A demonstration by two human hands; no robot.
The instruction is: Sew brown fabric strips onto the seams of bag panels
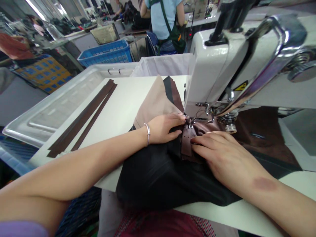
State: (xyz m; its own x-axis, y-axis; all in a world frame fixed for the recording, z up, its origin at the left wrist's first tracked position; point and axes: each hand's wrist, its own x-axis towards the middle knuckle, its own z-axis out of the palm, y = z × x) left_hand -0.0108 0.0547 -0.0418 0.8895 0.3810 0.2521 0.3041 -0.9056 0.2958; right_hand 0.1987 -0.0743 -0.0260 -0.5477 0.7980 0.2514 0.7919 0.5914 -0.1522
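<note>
Black cloth (158, 177) lay in soft folds on the pale table (125, 102), with its near side over the edge. On top of it, a short brown strip (187, 143) with little dark dots sat at the metal foot (190, 123) of the sewing machine (207, 72). The left hand (165, 128) lay flat on the cloth, its fingers stretched out, their tips right beside the foot. The right hand (214, 149) had bent fingers that touched the strip's right side; I could not tell if they pinched it or only pressed it. The cloth looked light, thin and floppy, so it would likely bunch up if pushed. Its shine made it seem a bit slippery. Flat fingertips on both sides of the strip seemed the best hold, kept clear of the foot. Long brown strips (82, 117) lay to the left.
</note>
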